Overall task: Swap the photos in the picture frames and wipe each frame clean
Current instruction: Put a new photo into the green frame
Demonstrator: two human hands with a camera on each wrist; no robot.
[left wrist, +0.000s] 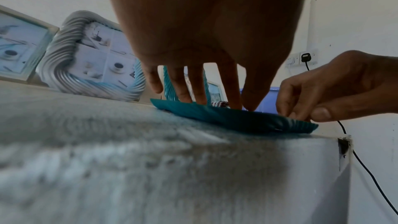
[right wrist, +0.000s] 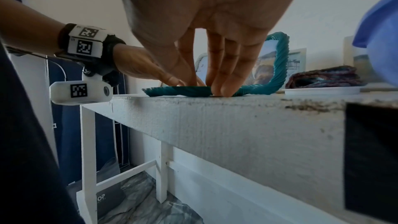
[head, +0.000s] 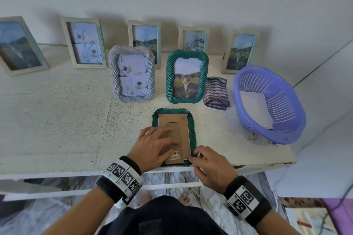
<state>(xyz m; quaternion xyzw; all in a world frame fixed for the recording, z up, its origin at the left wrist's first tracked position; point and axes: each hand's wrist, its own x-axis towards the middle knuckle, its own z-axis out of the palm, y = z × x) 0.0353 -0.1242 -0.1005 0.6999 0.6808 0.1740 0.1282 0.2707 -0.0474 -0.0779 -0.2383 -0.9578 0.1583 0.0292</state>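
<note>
A teal twisted-rim frame (head: 192, 126) lies face down near the table's front edge, its brown backing board (head: 172, 120) facing up. My left hand (head: 154, 145) rests flat on the board with its fingers (left wrist: 193, 84) straight and spread. My right hand (head: 198, 156) has curled fingers and pinches the frame's near right corner (left wrist: 301, 123). In the right wrist view its fingertips (right wrist: 217, 89) press down at the frame's edge (right wrist: 178, 90). Behind stand a second teal frame (head: 186, 77) with a cat photo and a grey-white twisted frame (head: 131, 76) with a coffee collage.
A folded striped cloth (head: 216, 92) lies on a white plate beside the cat frame. A purple basket (head: 294, 128) holding a white sheet (head: 256, 108) sits at the right edge. Several pale frames (head: 84, 43) lean on the back wall. The table's front edge (head: 57, 168) is just below my wrists.
</note>
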